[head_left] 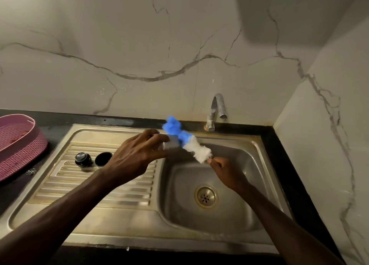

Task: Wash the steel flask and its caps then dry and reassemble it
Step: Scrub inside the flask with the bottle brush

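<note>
You stood at a steel sink [119, 220] set in a black counter [279, 144], looking down at both of your bare arms. Your left hand [135, 152] curled around the steel flask [172, 142], holding it on its side above the basin's left edge, near the middle of the view; only a short gray stretch of the flask showed past your fingers. Your right hand [223, 168], at about four o'clock from the flask, pinched the end of a bottle brush [185, 140]. Its fluffy head, blue at the far end and white nearer your fingers, slanted from ten o'clock to four o'clock and lay against the flask's exposed end; motion blur hid whether it entered the opening.

Two dark caps sat on the ribbed draining board at nine o'clock from your left hand: a rounded cap [83, 159] and, just beside it, an open black cap [103, 158]. A pink woven basket [20, 142] rested on the counter at the far left. A chrome tap [216, 111] rose at twelve o'clock behind the basin, and the round drain [205, 196] lay at six o'clock below your right hand.
</note>
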